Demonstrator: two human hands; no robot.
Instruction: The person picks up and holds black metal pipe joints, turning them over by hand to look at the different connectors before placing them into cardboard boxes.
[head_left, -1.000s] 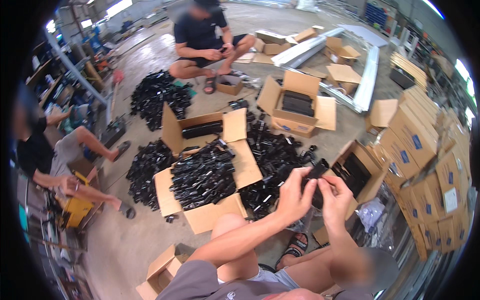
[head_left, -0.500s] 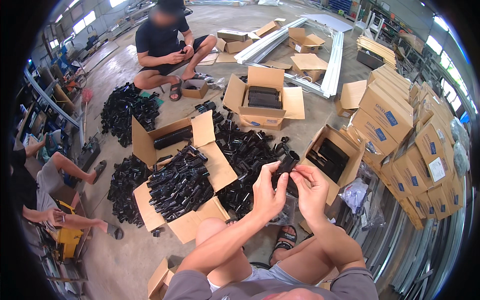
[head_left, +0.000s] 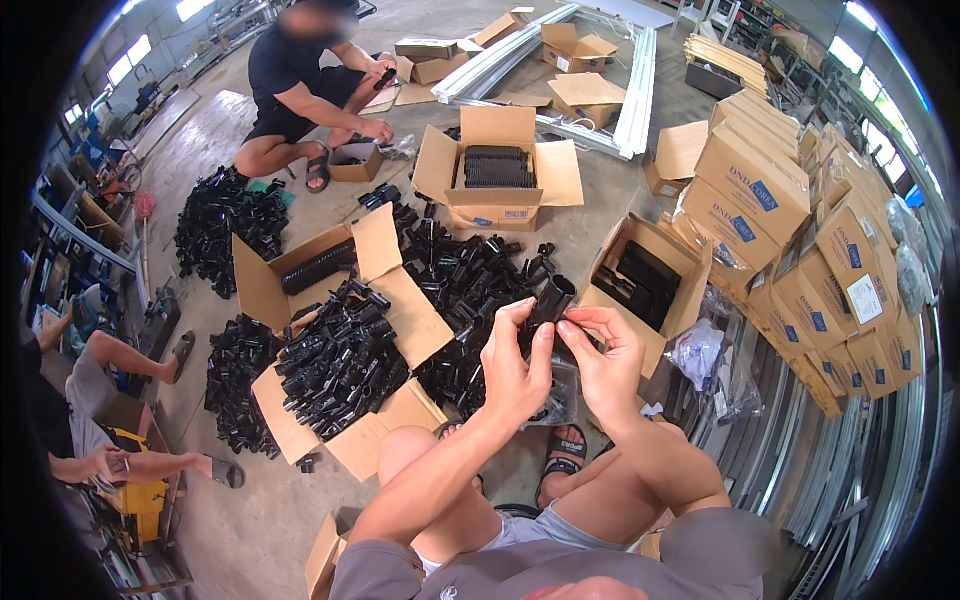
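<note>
A short black plastic tube-shaped fitting (head_left: 555,294) is held up in front of my knees, its round open end tilted up. My left hand (head_left: 516,358) grips it from the left between thumb and fingers. At its lower right side, the thumb and fingertips of my right hand (head_left: 604,362) are pinched against it. Whether a smaller piece sits between those right fingertips is too small to make out. Just beyond my hands lies a heap of similar black fittings (head_left: 465,290). An open carton (head_left: 655,275) with black pieces in it stands to the right of them.
A carton (head_left: 430,330) heaped with fittings stands at left; another open carton (head_left: 497,210) holds neat rows. Stacked cartons (head_left: 750,190) and metal profiles (head_left: 740,440) line the right. One co-worker (head_left: 300,90) sits at the far left, another person's legs (head_left: 130,360) at the left edge.
The whole view has shifted slightly, moving the scene left and up. My hands still hold the fitting together. The far co-worker has lowered one hand to a small box, the other holding a black piece.
</note>
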